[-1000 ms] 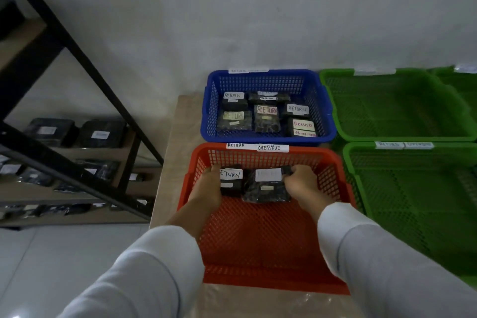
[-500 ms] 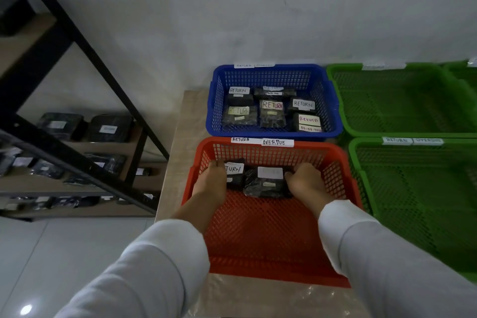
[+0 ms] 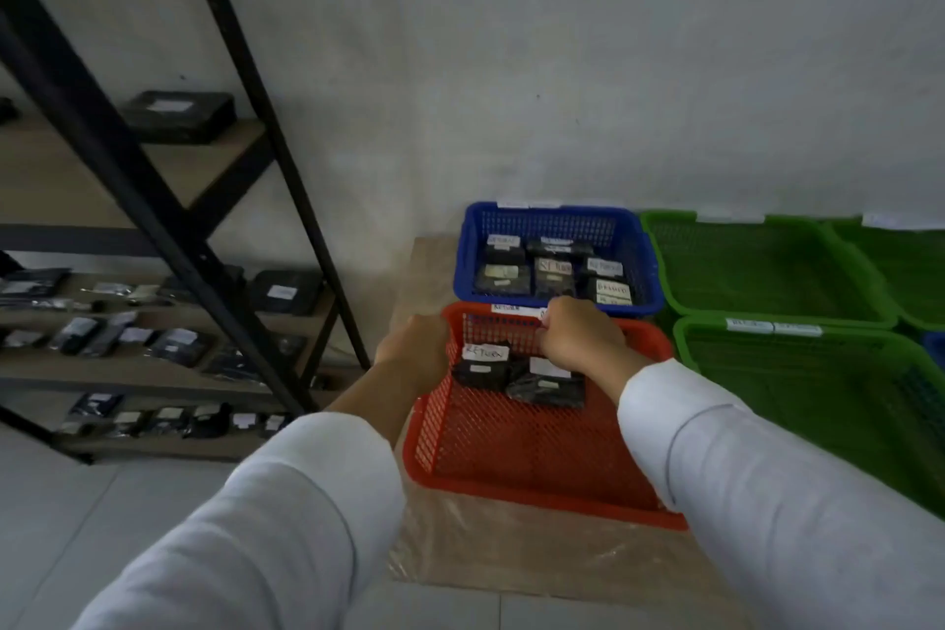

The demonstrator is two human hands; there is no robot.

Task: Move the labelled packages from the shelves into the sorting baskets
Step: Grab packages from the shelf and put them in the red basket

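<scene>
Done: While I watch, two packages (image 3: 516, 371) lie at the far end of the red basket (image 3: 537, 455); six sit in the blue basket (image 3: 555, 220).
Left: many still on the shelves (image 3: 153, 348); green baskets (image 3: 767, 266) look bare.
Pointing: labels up, long sides toward the far rim.
Left hand (image 3: 417, 353): outside the left rim, grip unclear.
Right hand (image 3: 578, 340): curled, holding nothing I can see.

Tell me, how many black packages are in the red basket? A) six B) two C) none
B, because the red basket holds just two black packages side by side near its far wall: one with a white RETURN label and another next to it, partly under the right hand.
</scene>
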